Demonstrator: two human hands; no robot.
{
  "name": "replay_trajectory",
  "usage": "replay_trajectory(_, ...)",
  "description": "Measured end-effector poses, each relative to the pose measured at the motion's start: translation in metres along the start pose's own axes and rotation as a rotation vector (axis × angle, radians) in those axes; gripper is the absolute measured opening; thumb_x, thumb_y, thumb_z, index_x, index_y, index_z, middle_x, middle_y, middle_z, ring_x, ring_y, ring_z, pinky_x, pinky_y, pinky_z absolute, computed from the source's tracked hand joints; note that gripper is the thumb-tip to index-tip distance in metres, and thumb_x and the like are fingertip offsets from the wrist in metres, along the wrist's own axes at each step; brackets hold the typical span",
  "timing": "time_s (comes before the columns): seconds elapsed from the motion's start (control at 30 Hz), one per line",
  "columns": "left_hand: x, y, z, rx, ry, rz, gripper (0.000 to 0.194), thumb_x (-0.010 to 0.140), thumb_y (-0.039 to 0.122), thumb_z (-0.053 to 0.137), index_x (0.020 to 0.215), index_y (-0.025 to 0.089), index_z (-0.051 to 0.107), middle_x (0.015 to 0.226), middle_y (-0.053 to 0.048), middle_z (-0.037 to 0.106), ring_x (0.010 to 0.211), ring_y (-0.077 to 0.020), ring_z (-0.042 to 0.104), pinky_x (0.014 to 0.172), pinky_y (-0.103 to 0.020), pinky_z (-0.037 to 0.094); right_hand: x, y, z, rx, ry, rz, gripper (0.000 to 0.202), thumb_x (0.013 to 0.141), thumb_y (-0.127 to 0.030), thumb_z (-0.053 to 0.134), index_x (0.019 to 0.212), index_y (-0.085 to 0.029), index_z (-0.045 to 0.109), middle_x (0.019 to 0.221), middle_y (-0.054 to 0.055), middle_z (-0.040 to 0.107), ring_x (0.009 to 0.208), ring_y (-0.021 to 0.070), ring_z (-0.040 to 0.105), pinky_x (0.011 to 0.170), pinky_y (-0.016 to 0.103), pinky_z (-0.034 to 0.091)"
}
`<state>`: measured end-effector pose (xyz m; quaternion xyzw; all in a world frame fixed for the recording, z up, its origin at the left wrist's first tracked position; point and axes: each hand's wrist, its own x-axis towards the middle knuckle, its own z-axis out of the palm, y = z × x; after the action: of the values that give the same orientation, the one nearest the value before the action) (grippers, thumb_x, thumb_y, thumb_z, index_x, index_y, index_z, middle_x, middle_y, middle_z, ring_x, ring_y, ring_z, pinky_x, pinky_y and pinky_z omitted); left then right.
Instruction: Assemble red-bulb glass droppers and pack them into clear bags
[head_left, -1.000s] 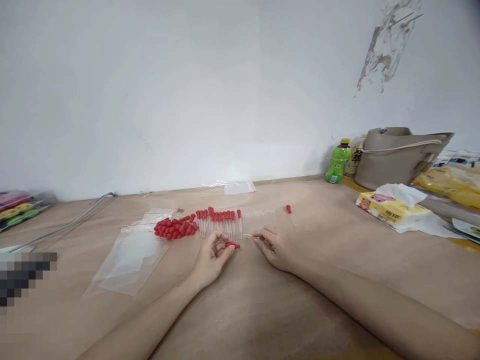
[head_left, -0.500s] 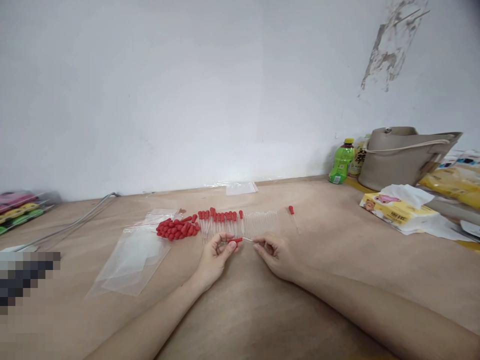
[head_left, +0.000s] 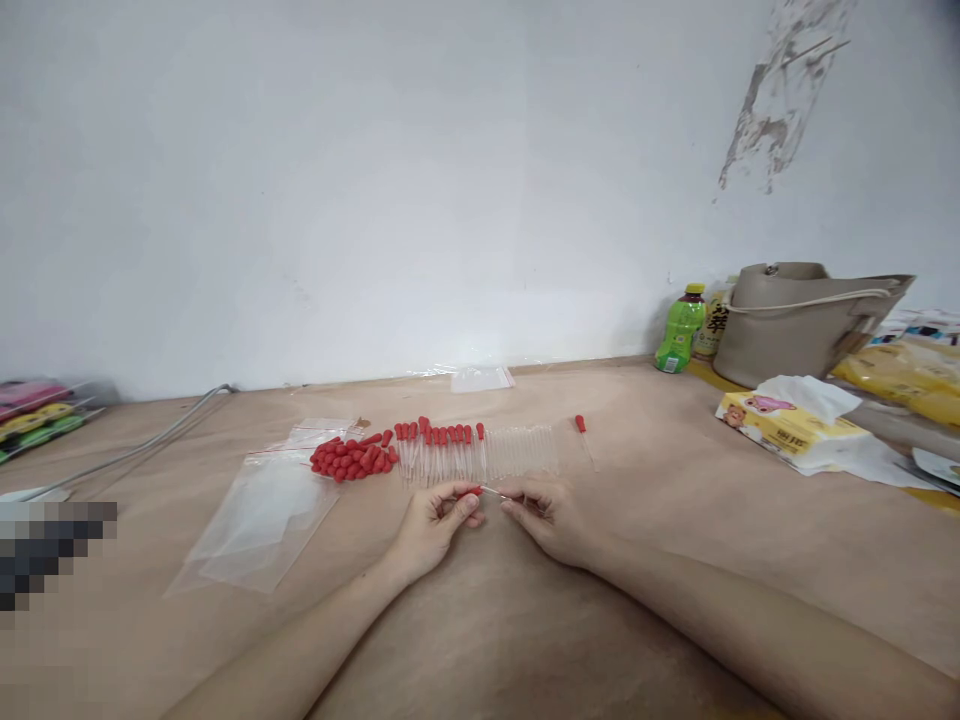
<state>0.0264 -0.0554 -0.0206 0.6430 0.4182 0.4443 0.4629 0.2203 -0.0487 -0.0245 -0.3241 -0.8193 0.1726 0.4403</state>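
Observation:
My left hand (head_left: 439, 520) is closed on a red rubber dropper bulb (head_left: 471, 491), mostly covered by the fingers. Between the fingertips of my right hand (head_left: 547, 515) is a clear glass dropper tube (head_left: 492, 491), whose end meets the mouth of the bulb; how deep it sits I cannot tell. Just beyond lies a row of droppers with red bulbs (head_left: 442, 436), followed to the right by bare glass tubes (head_left: 521, 450). A heap of loose red bulbs (head_left: 351, 460) rests to the left. One capped dropper (head_left: 580, 425) lies apart on the right.
Clear plastic bags (head_left: 255, 520) lie left of the bulbs, and another small bag (head_left: 480, 379) is by the wall. At right stand a tissue box (head_left: 787, 430), a green bottle (head_left: 681, 330) and a grey-beige bag (head_left: 795, 325). A grey cable (head_left: 165, 435) runs at left.
Both hands have come slightly nearer to me and closer together. The gap between the bulb and the tube has narrowed, and the left fingers now cover more of the bulb.

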Motion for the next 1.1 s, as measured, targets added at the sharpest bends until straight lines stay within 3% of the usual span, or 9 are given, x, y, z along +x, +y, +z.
replay_trajectory(0.17,-0.002,0.005,0.000,0.017,-0.008,0.017,0.028,0.075,0.036,0.058,0.091,0.014,0.060,0.072,-0.003,0.065,0.066,-0.0151,0.064,0.065,-0.028,0.053,0.000,0.003,0.001,0.056,-0.045,-0.035,0.018,0.081,-0.024,0.051,0.093,-0.023,0.064,0.086,0.002,0.066,0.075,0.0134,0.059,0.069,0.026,0.044)
replay_trajectory(0.53,-0.007,0.010,0.001,0.112,-0.073,0.077,0.025,0.078,0.036,0.054,0.085,0.013,0.060,0.064,-0.003,0.065,0.059,-0.0133,0.062,0.059,-0.025,0.050,-0.001,0.008,-0.001,0.057,-0.103,-0.044,0.017,0.082,-0.023,0.050,0.092,-0.022,0.064,0.080,0.001,0.065,0.071,0.0123,0.058,0.069,0.026,0.042)
replay_trajectory(0.67,-0.009,0.010,0.002,0.159,-0.075,0.083,0.023,0.079,0.034,0.053,0.084,0.012,0.060,0.061,-0.002,0.063,0.054,-0.0116,0.059,0.055,-0.022,0.048,0.002,0.006,-0.008,-0.082,-0.146,-0.064,0.018,0.082,-0.022,0.049,0.093,-0.023,0.063,0.076,0.000,0.065,0.067,0.0119,0.056,0.070,0.028,0.038)
replay_trajectory(0.8,-0.011,0.007,0.004,0.260,-0.086,0.104,0.022,0.080,0.032,0.051,0.086,0.013,0.061,0.061,-0.002,0.060,0.051,-0.0107,0.057,0.052,-0.022,0.048,0.002,0.001,-0.013,-0.305,-0.154,-0.191,0.018,0.082,-0.019,0.048,0.091,-0.023,0.064,0.074,0.002,0.063,0.065,0.0120,0.055,0.069,0.030,0.032)
replay_trajectory(0.97,-0.009,0.008,-0.002,0.406,0.002,0.238,0.020,0.080,0.029,0.052,0.092,0.018,0.063,0.072,-0.003,0.063,0.062,-0.0136,0.059,0.059,-0.024,0.049,0.000,0.002,-0.010,-0.296,-0.048,-0.218,0.019,0.085,-0.021,0.044,0.097,-0.019,0.059,0.079,0.005,0.062,0.072,0.0139,0.054,0.069,0.029,0.034)
replay_trajectory(1.1,-0.007,0.011,-0.009,0.512,0.042,0.328,0.020,0.077,0.026,0.057,0.095,0.023,0.064,0.085,-0.005,0.065,0.078,-0.0181,0.059,0.069,-0.028,0.047,0.002,0.006,-0.011,-0.271,-0.052,-0.216,0.016,0.084,-0.021,0.045,0.095,-0.017,0.056,0.082,0.006,0.060,0.075,0.0155,0.053,0.068,0.028,0.039)
